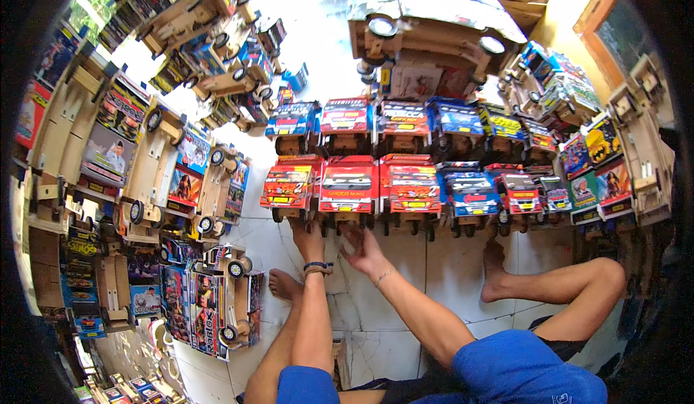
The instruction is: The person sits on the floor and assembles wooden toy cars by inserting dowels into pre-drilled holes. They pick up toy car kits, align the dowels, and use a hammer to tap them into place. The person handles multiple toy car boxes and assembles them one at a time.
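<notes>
Two rows of toy trucks stand before me, their fronts toward me. My left hand (pixel 309 242) reaches to the lower front edge of the left red toy truck (pixel 288 187), by the gap beside the middle red toy truck (pixel 348 187). Its fingertips are partly hidden there, so its grip does not show. My right hand (pixel 366 254) is just below the middle truck's front, fingers apart, with nothing seen in it. A third red toy truck (pixel 410 187) stands to the right, followed by a blue toy truck (pixel 468 193) and smaller ones. Dark bracelets circle my left wrist.
Toy trucks lie stacked on their sides at left (pixel 116 136) and right (pixel 600 158). One sideways truck (pixel 210 303) rests on the tiled floor (pixel 383 295) near my left foot (pixel 285 285). A large wooden toy vehicle (pixel 441 17) sits behind the rows. My right foot (pixel 494 270) is under the front row's right part.
</notes>
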Demonstrator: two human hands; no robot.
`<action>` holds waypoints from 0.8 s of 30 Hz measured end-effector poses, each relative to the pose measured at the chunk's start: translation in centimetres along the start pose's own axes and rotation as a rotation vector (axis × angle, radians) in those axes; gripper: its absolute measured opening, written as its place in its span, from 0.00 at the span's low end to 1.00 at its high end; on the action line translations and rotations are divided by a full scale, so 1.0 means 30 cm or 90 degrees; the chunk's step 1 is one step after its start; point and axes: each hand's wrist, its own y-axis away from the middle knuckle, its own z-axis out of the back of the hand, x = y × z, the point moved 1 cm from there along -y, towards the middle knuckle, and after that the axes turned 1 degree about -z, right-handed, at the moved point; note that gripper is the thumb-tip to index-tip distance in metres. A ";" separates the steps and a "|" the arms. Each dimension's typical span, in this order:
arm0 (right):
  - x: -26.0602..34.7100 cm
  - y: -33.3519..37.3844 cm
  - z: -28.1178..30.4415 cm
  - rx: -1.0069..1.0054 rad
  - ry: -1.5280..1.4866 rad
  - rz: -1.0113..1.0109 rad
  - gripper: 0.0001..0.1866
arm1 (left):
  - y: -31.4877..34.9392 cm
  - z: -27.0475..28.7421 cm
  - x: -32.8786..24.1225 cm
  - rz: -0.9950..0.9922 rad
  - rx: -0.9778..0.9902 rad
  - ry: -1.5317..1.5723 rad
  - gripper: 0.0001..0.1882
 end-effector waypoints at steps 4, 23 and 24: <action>0.027 0.281 0.166 0.004 0.154 -0.075 0.24 | 0.095 -0.018 0.034 0.131 0.061 0.253 0.32; 1.125 1.541 0.060 0.174 0.639 0.539 0.19 | 0.718 0.006 -1.295 -0.290 0.150 0.351 0.11; 1.155 1.541 0.045 0.149 0.653 0.558 0.19 | 0.709 -0.001 -1.372 -0.351 0.173 0.351 0.12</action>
